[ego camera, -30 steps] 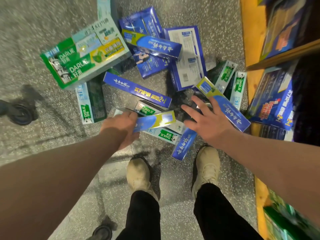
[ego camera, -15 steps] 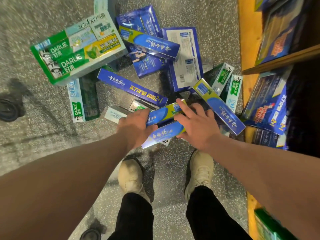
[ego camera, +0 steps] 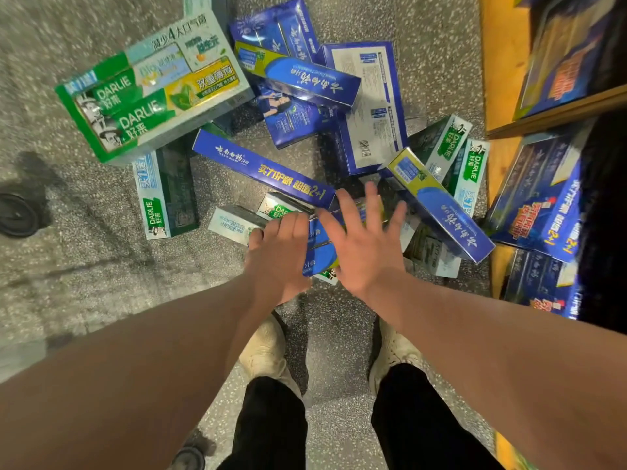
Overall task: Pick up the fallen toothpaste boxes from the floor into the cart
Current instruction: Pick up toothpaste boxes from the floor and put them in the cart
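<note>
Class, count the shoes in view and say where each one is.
2. The left shoe stands on the floor below the left hand; the right shoe stands below the right hand. None seems hidden.

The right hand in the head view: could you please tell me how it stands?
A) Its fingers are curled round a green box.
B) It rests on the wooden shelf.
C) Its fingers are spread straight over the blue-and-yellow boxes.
C: the right hand has its fingers spread straight over the blue-and-yellow cardboard toothpaste boxes, which the left hand grips.
</note>
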Demonstrator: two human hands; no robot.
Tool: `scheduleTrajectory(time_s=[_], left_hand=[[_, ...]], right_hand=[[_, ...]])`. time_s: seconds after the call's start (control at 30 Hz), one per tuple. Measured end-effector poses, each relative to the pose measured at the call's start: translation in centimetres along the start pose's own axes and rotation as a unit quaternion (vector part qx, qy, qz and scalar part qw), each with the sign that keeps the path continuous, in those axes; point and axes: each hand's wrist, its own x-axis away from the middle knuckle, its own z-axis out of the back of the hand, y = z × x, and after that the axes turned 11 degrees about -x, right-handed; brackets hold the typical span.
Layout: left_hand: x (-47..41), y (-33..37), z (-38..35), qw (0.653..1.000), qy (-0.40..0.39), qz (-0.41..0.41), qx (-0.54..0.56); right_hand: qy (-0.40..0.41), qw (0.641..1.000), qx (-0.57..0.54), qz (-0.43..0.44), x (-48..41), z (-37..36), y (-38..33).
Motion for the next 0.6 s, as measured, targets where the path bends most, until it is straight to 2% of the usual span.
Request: scheduleTrajectory(time_s=[0.1, 0.23, 0.33, 0.43, 0.6], left_hand=[[0.1, -0.4, -0.1, 0.999, 0.029, -0.01, -0.026], [0.6, -0.6, -0.9, 0.996, 0.028, 0.015, -0.085], [0.7, -0.8, -1.1, 0.993, 0.011, 0.01, -0.119], [0.6, -0.9, -0.9, 0.989, 0.029, 0.001, -0.146], [1.0, -1.2, -0.5, 0.99, 0.047, 0.005, -0.13]], right_hand=[[-0.015, 0.996, 0.077, 0.052, -0.9, 0.4, 0.1], [-0.001, 0.995, 0.079, 0.058, -1.7, 0.0, -0.1], [-0.015, 0.993, 0.096, 0.065, -1.8, -0.3, -0.1], [-0.017, 0.99, 0.116, 0.077, -2.0, -0.4, 0.2], [-0.022, 0.984, 0.147, 0.095, -1.6, 0.3, -0.5]])
